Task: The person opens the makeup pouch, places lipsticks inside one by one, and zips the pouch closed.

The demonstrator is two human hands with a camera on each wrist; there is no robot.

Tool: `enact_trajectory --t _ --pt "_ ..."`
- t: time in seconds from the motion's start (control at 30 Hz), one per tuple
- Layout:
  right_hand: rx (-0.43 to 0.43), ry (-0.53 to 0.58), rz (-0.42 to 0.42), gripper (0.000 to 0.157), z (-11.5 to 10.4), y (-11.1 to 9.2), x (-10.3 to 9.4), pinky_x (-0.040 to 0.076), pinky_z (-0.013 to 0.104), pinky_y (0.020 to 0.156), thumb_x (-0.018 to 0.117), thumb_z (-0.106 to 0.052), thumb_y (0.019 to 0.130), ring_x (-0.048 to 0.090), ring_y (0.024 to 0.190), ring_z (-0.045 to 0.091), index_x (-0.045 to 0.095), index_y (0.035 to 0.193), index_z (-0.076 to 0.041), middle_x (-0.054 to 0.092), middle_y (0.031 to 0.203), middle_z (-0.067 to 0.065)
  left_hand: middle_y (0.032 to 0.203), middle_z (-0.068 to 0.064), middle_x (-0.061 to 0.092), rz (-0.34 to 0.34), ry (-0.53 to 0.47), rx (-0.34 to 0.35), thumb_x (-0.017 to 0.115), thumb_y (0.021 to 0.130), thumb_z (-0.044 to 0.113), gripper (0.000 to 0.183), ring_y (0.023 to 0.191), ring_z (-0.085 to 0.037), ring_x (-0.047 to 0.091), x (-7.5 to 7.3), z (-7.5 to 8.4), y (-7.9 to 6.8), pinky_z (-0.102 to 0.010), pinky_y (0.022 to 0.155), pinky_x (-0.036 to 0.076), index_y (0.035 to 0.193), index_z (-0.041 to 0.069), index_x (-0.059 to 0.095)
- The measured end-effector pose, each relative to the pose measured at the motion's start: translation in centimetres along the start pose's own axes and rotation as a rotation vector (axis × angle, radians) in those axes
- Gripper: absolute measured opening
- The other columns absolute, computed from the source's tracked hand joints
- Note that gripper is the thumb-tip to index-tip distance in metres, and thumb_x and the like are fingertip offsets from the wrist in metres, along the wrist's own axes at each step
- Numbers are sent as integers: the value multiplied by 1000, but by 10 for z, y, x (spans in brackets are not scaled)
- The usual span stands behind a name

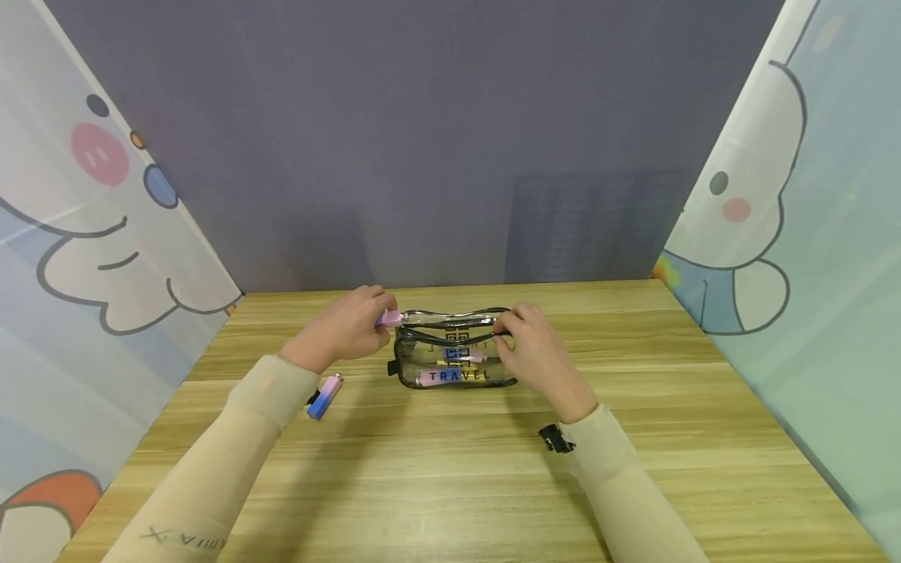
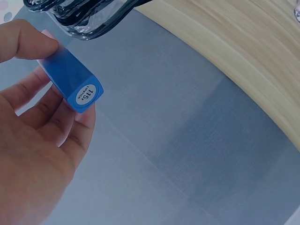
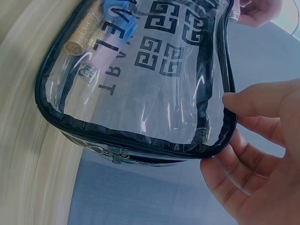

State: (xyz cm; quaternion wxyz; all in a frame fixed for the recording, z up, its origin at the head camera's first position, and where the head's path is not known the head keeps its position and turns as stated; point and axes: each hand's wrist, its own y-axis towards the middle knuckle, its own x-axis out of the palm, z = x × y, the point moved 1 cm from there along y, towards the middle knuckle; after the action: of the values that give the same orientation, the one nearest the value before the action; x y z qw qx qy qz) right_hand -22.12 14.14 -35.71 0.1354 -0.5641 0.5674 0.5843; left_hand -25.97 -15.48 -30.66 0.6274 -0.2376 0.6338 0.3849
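Lipstick [image 2: 71, 78] at pouch [image 1: 457, 353], top left

Left hand [image 1: 354, 324]: fingers closed to lipstick's width, pinching it; right hand [image 1: 538, 352]: fingers pinch pouch's top right rim; pouch on desk [image 1: 422, 477], tubes [image 1: 438, 378] inside; second lipstick [image 1: 325, 397] lies left of pouch

Both forearms in long pale sleeves [image 1: 218, 461]. Left arm [image 1: 242, 426] slants in from the near left of the pouch [image 3: 122, 115]. Left hand [image 1: 345, 324] at the pouch's upper left end, back of the hand up, bare wrist [image 1: 306, 356] showing past the sleeve. Left thumb [image 2: 33, 42] bent, opposing the fingers in a pinch grip; the lower fingers curve, slightly parted. Right arm [image 1: 626, 485] angles in from the near right of the pouch. Right hand [image 1: 538, 352] at the pouch's upper right corner, gripping its edge: right thumb [image 3: 262, 98] nearly straight on one side, fingers bent round the other. Hands apart, pouch between them.
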Motion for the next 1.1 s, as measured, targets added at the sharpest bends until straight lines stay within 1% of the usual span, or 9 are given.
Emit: enact_trajectory --t 0.23,0.43,0.57,0.7,0.83,1.1 --pt "7 -4 -11 9 -1 -1 0 46 34 71 75 -7 89 50 85 22 73 98 -7 57 94 4 102 -7 64 13 10 7 67 79 3 30 89 -24 58 3 3 5 -41 79 51 109 5 67" --pt "0 3 -5 9 -1 -1 -1 45 35 70 75 -6 89 49 84 22 72 97 -6 56 93 4 100 -6 63 7 35 27 67 82 3 27 87 -23 57 4 6 10 -40 79 51 109 5 67" --pt "-4 3 0 8 -1 -1 -1 45 35 69 75 -6 89 49 84 22 72 97 -7 56 93 4 100 -6 63 9 41 33 67 81 3 29 87 -24 57 2 9 14 -41 79 50 110 5 66" --pt "-15 1 15 9 -1 0 -1 46 36 70 76 -5 88 50 84 23 72 96 -6 56 91 5 105 -8 65 -5 39 35 67 80 3 33 91 -26 60 2 12 19 -42 81 52 113 4 67" --pt "-22 -2 21 10 0 0 0 46 37 72 76 -4 87 51 84 23 72 95 -6 57 91 5 107 -8 66 -16 31 27 67 81 3 33 93 -26 61 4 14 23 -42 83 53 114 4 67" --pt "-13 0 13 10 0 -1 -1 46 36 72 76 -6 88 51 85 23 71 96 -6 57 92 5 103 -7 65 -15 15 49 66 80 1 32 92 -25 60 4 22 32 -41 83 52 111 4 68"
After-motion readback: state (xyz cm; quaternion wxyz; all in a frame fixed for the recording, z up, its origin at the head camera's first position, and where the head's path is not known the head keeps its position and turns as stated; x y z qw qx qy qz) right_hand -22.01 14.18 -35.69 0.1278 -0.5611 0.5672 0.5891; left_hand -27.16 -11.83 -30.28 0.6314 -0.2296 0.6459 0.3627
